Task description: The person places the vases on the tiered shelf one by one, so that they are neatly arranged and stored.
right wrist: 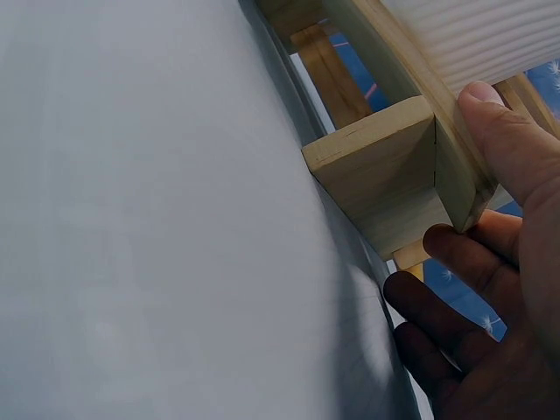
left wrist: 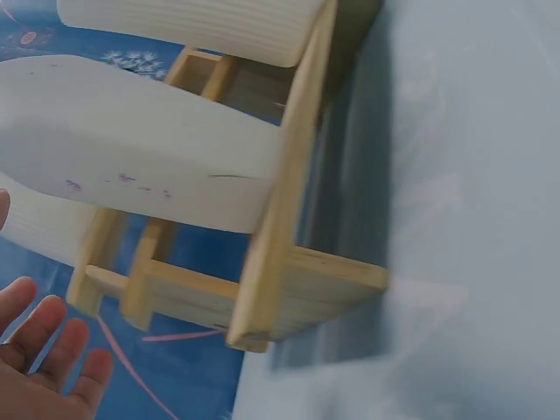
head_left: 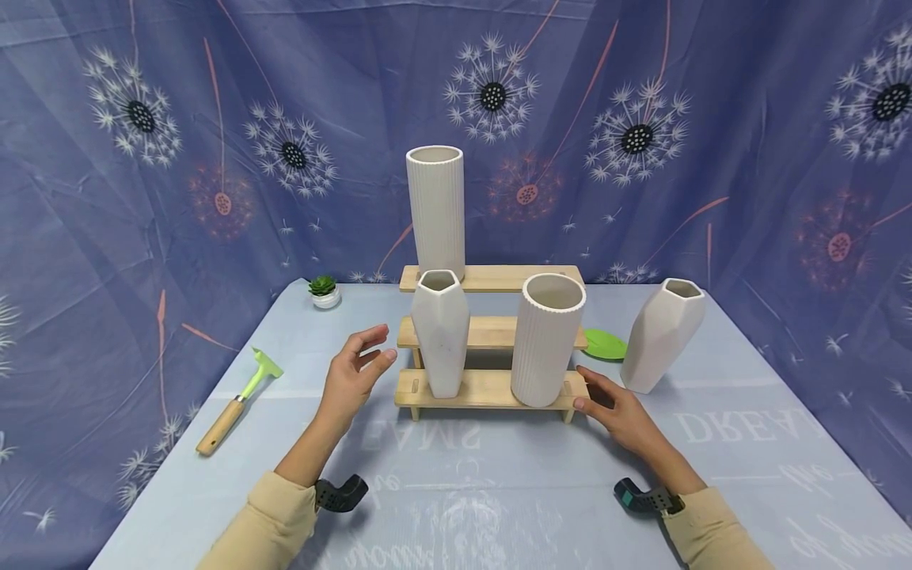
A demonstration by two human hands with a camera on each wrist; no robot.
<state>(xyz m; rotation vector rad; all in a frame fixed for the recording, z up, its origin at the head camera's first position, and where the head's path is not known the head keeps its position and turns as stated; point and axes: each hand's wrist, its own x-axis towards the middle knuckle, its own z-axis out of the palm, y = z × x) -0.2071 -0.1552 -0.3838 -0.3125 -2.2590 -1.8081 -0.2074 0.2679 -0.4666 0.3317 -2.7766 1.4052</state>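
1. While the right hand [head_left: 618, 413] sits at the right end of the wooden stepped stand [head_left: 492, 388], its thumb lies on the bottom board's edge and its fingers curl under the corner, so it grips the wood, as the right wrist view shows.
2. Beside the stand's left end, the left hand [head_left: 352, 378] hovers with fingers spread and relaxed, holding nothing and not touching the wood.
3. Judging by this, the step in hand looks like taking hold of the stand at both ends; the next move would call for the left hand to close on its corner and for level handling, since the vases stand loose.
4. On the lowest step stand a faceted matte white vase [head_left: 440, 332] and a ribbed white cylinder vase [head_left: 547, 339]; a taller ribbed cylinder [head_left: 435, 212] stands on the top step.
5. Pale, smooth, square-edged planks make up the stand, which rests on a light blue tablecloth [head_left: 499, 491].
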